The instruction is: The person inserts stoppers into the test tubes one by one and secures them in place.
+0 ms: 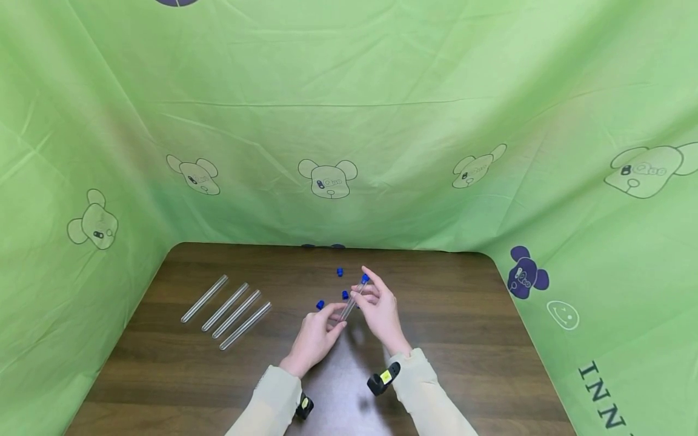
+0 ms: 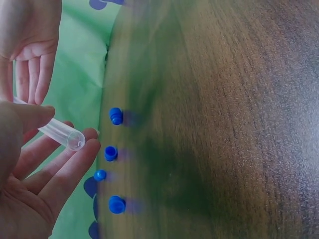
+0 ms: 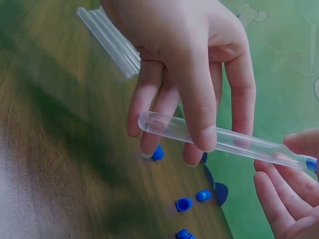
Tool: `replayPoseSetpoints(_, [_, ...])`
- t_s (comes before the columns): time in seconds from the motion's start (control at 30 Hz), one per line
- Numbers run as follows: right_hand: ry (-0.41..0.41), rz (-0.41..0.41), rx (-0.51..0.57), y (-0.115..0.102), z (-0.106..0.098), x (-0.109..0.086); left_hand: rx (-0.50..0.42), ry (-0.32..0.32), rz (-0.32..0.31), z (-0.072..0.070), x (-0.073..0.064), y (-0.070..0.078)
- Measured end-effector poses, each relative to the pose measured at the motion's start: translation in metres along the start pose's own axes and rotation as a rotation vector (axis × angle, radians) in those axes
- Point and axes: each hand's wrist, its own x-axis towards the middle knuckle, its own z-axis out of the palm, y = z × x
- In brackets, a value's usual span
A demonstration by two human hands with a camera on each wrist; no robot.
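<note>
A clear test tube (image 1: 351, 304) is held at a slant above the table between both hands. My left hand (image 1: 316, 336) pinches it near its rounded closed end, thumb on one side and fingers on the other. At the upper end a blue cap (image 1: 365, 278) sits in the tube's mouth. My right hand (image 1: 380, 313) grips that end between thumb and fingers, the index fingertip right at the cap. In the right wrist view the tube (image 3: 227, 141) looks empty, and the blue cap (image 3: 311, 164) is partly cut off by the frame edge.
Several clear test tubes (image 1: 245, 326) lie side by side, slanted, on the left of the brown wooden table (image 1: 163, 375). Loose blue caps (image 1: 320, 304) are scattered beyond and beneath the hands. Green printed cloth (image 1: 327, 133) walls in the back and sides.
</note>
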Motion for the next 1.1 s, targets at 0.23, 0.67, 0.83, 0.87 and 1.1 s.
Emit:
replayPoseSetpoints(0.23, [-0.017, -0.01, 0.037, -0.008, 0.003, -0.003, 0.006, 0.012, 0.012, 0.001, 0.0, -0.001])
replayPoseSetpoints(0.67, [0.003, -0.009, 0.049, 0.0, 0.002, -0.001, 0.01, -0.016, -0.004, -0.001, 0.0, 0.0])
replayPoseSetpoints(0.83, [-0.001, -0.005, 0.05, 0.004, 0.0, 0.0, 0.016, -0.018, -0.004, -0.001, -0.001, 0.0])
replayPoseSetpoints(0.87, [0.0, -0.006, 0.046, 0.004, 0.0, 0.0, 0.019, -0.017, -0.002, -0.001, -0.001, 0.0])
replayPoseSetpoints(1.1, [0.016, -0.012, -0.011, 0.001, -0.002, 0.0, 0.016, -0.011, -0.001, -0.001, -0.003, -0.003])
